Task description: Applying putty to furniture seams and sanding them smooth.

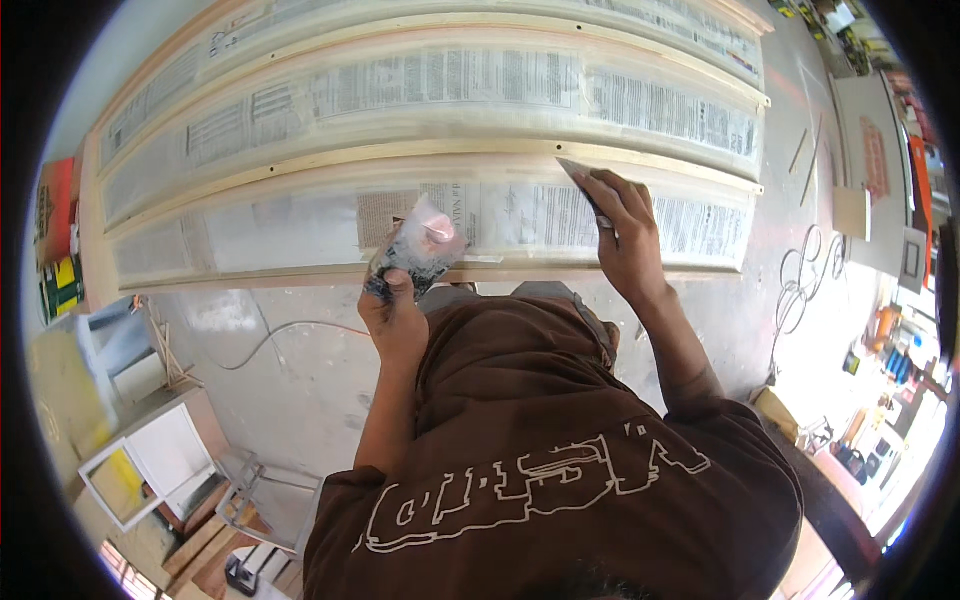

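My left hand [394, 305] grips the lower end of a worn, smeared putty board [412, 252], with the thumb over its face. A lump of pink putty [438, 232] sits near the upper part of that board. My right hand [628, 225] is closed around a putty knife [577, 176], its pointed blade directed up and left. The blade tip is at or just over a pale wooden rail [450, 155]; I cannot tell whether it touches. Newspaper sheets [540, 215] cover the panels between the rails of this long wooden piece in front of me.
A hose [300, 325] runs over the grey floor to the left. Coiled cable [797, 285] lies on the right. White frames [165, 465] stand at lower left, and a bench [875, 170] is at the right. Dark holes dot the rails.
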A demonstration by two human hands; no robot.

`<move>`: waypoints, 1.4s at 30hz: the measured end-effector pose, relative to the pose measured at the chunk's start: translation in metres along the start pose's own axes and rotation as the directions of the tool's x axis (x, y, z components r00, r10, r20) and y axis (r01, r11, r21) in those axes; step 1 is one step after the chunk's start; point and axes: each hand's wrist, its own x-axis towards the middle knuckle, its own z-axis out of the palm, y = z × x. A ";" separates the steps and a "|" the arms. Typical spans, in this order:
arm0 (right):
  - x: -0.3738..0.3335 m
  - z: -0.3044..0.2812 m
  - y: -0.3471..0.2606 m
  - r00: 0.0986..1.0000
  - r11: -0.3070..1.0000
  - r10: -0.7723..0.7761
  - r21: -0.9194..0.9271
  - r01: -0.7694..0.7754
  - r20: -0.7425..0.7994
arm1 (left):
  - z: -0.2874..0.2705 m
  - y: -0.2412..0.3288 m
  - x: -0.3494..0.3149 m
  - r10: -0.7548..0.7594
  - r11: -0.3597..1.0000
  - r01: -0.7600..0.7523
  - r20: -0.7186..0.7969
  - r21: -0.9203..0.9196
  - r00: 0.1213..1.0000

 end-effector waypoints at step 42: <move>0.007 0.066 0.019 0.996 0.946 0.071 -0.312 -0.086 -0.060 | -0.025 0.003 0.015 -0.022 0.982 0.045 0.125 -0.182 0.992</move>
